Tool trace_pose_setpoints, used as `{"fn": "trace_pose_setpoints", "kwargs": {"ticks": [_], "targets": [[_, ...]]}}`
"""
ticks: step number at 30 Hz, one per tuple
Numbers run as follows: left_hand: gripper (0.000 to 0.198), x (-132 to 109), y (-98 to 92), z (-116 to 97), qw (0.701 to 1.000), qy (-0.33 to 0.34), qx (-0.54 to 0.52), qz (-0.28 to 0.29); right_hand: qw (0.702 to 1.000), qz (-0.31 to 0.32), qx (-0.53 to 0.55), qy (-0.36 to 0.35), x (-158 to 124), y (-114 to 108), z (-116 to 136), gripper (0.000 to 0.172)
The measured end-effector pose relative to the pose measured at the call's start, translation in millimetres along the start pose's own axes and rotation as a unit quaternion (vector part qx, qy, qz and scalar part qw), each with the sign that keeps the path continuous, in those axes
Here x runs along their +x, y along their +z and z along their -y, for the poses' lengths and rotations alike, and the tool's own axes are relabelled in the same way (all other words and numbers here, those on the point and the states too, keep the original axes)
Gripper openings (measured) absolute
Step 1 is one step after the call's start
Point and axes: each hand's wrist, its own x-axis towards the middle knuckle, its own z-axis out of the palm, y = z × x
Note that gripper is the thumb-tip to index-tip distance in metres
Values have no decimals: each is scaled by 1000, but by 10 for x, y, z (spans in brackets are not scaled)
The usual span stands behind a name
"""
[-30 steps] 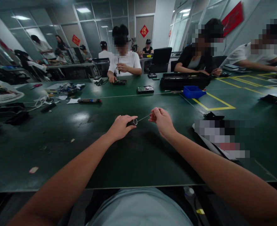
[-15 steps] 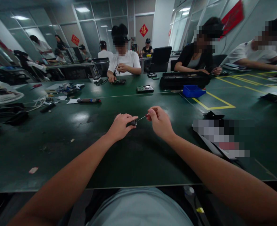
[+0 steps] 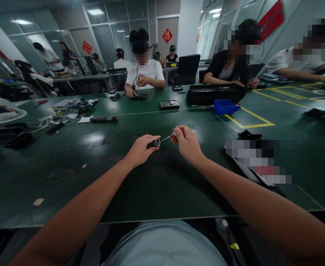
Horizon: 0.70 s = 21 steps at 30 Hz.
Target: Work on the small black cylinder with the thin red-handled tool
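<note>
Above the middle of the dark green table, my left hand is closed round a small dark cylinder with a silver ringed end. A thin metal shaft runs from that ringed end to my right hand, which pinches the small reddish handle of the shaft between thumb and fingers. Both hands are held a little above the table, close together. Whether the shaft's tip is inside the cylinder's opening I cannot tell.
To my right lies a blurred flat packet. Further off are a blue tray, a long black case, a circuit board and a dark tool. Loose cables and paper clutter the left. Several other people work across the table.
My right hand has moved in toward the left hand, so less of the shaft shows between them. The left hand has stayed almost still.
</note>
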Motion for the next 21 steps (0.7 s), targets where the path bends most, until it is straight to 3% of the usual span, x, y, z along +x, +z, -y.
{"fn": "trace_pose_setpoints", "kwargs": {"ticks": [7, 14, 21], "targets": [[44, -7, 14, 69, 999, -25, 30, 28, 995, -44, -64, -57, 18, -71, 12, 20], [45, -6, 20, 42, 998, -34, 38, 38, 991, 13, -95, -96, -20, -59, 47, 21], [45, -13, 23, 84, 996, -51, 36, 61, 981, 7, -171, -91, -10, -86, 66, 21]]}}
